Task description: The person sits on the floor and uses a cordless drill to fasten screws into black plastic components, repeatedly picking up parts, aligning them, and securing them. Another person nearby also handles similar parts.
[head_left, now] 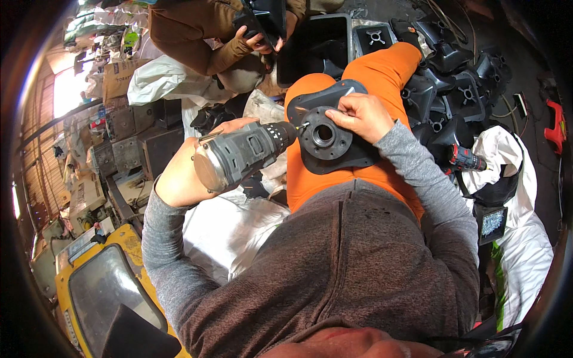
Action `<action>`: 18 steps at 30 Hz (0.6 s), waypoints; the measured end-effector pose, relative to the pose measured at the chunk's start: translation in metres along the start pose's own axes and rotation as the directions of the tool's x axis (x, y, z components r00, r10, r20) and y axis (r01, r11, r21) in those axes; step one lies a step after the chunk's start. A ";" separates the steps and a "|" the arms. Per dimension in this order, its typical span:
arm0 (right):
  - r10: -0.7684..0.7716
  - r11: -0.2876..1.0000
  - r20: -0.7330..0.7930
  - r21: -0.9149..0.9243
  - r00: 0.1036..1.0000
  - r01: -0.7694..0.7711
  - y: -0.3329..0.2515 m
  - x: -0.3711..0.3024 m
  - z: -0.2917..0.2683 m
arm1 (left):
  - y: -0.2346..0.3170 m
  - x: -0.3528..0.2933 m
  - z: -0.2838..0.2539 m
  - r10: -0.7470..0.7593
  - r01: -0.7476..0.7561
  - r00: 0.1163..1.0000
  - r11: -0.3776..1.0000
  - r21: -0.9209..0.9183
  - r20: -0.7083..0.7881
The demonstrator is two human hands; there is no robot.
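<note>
— Hands?
— Left hand [182,166], left of centre, closes around a grey drill [239,154]; its handle is hidden. Right hand [363,116], upper centre, pinches the rim of a round black flange [340,143], thumb above, fingers bent.
— Flange location?
— Centre of frame, over a black plate [360,157] on orange trousers [382,65]. Drill bit [303,127] at its left edge; contact unconfirmed.
</note>
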State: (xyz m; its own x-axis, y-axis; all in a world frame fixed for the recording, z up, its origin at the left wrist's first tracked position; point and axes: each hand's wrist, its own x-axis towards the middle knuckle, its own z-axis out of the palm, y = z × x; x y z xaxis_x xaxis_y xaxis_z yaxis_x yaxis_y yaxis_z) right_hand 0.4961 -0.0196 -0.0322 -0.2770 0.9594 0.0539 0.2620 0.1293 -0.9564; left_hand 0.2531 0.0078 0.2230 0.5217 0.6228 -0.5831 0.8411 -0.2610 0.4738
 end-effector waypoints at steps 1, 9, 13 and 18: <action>-0.002 1.000 -0.023 0.021 1.000 0.002 0.002 -0.003 0.004 | 0.000 0.001 0.000 0.025 -0.025 1.000 0.998 0.055 -0.003; 0.035 0.995 -0.011 0.095 0.999 -0.033 0.008 -0.002 0.007 | 0.002 0.006 0.000 0.031 -0.031 0.999 0.999 -0.022 -0.013; 0.047 0.991 0.001 0.126 0.999 -0.047 0.006 -0.002 0.005 | -0.022 -0.014 0.001 -0.109 0.105 0.994 0.975 0.195 0.012; 0.037 0.994 0.036 0.105 0.999 -0.041 0.010 0.001 0.004 | -0.011 -0.007 0.001 -0.098 0.084 0.994 0.965 0.250 0.044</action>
State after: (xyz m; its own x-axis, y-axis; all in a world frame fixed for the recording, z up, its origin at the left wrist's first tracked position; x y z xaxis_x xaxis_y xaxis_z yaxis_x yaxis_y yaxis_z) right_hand 0.4946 -0.0185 -0.0428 -0.3004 0.9538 0.0079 0.1745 0.0631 -0.9826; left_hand 0.2408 0.0058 0.2212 0.4429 0.6122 -0.6550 0.8906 -0.3843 0.2431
